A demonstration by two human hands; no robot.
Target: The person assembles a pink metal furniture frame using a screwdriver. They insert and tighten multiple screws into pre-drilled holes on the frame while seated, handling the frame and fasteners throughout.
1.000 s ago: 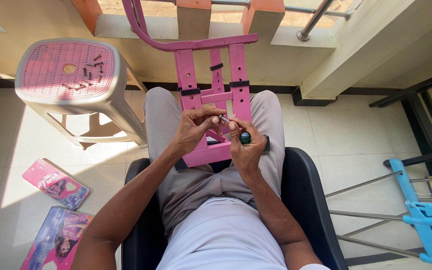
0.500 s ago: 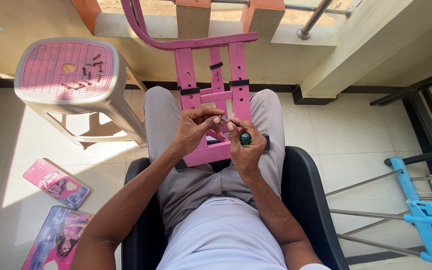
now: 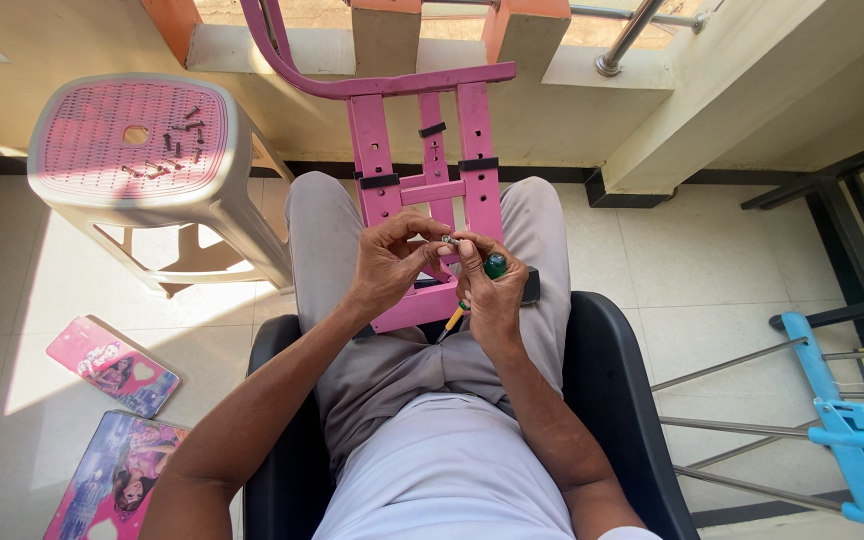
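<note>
Since half a second ago, our right hand (image 3: pixel 492 290) has rolled slightly, its screwdriver (image 3: pixel 480 285) now angled toward 7 o'clock with the green cap up. Both hands meet over the pink frame (image 3: pixel 422 190) lying across our lap. Our left hand (image 3: pixel 392 262) pinches a small screw (image 3: pixel 447 240) between fingertips; the right curls around the tool. We judge the screw tiny, hard and easily dropped, best gripped at its head. More screws sit on the stool (image 3: pixel 137 140) at 10 o'clock.
</note>
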